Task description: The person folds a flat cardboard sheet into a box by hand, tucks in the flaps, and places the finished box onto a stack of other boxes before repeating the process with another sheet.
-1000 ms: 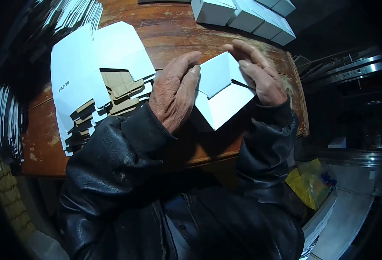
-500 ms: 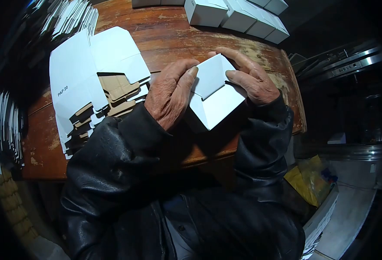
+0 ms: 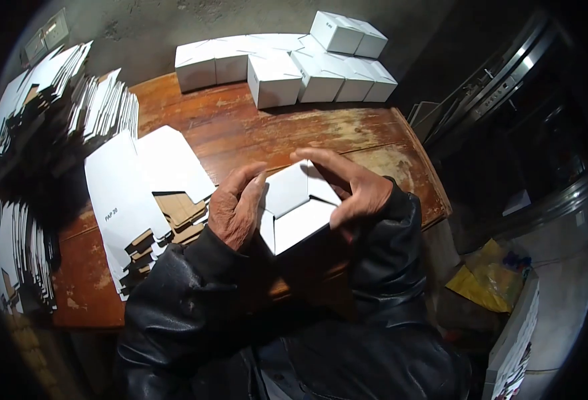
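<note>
A small white cardboard box (image 3: 292, 208) with interlocking flaps on its upper face is held between both hands above the wooden table (image 3: 240, 137). My left hand (image 3: 235, 208) presses its left side, thumb along the upper edge. On the opposite side, my right hand (image 3: 354, 190) wraps the box with its fingers round the far edge and its thumb at the near right. Just left of my left hand lie flat, unfolded white carton blanks (image 3: 122, 193), printed "PAP 20", with brown inner sides showing.
Folded white boxes (image 3: 274, 80) stand in a group at the table's back, two stacked on top. Piles of flat cartons (image 3: 104, 110) occupy the left. A yellow plastic bag (image 3: 484, 280) lies low at right, beside more cartons (image 3: 517, 333).
The camera view has tipped up, bringing the rows of boxes and the wall into sight. Both hands still hold the box, whose flaps now sit differently, and my right thumb has shifted nearer me.
</note>
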### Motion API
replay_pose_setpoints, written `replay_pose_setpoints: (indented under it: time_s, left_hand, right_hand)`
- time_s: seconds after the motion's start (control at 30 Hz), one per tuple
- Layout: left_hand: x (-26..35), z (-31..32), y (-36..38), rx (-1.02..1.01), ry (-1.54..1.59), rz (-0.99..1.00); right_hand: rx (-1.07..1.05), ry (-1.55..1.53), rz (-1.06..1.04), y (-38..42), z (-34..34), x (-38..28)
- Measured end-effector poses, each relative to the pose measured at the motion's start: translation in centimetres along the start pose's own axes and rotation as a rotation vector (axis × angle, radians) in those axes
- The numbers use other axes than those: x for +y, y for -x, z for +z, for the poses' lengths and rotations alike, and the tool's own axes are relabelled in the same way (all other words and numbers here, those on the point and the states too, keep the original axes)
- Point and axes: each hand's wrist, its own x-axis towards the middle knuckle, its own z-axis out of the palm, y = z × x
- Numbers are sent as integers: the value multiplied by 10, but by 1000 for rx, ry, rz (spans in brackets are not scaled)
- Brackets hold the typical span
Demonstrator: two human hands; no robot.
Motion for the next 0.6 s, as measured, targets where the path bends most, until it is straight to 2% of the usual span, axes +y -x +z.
replay_pose_setpoints:
  time_s: [0.1, 0.27, 0.37, 0.47, 0.5, 0.6]
  left_hand:
    - [-4, -1, 0, 0, 31, 6]
    - [4, -3, 0, -59, 183, -172]
    - [4, -6, -1, -80, 153, -168]
    - [7, -1, 1, 10, 232, -120]
    - [9, -4, 0, 10, 176, -122]
    - [19, -4, 1, 63, 185, -187]
  right_hand:
    - [-40, 202, -83, 8, -2, 4]
    - [-66, 414, -226, 16, -1, 13]
    - [-7, 468, -195, 25, 10, 11]
    - [18, 658, -196, 35, 7, 1]
    - [41, 564, -176, 39, 5, -3]
    - [185, 685, -148, 50, -19, -34]
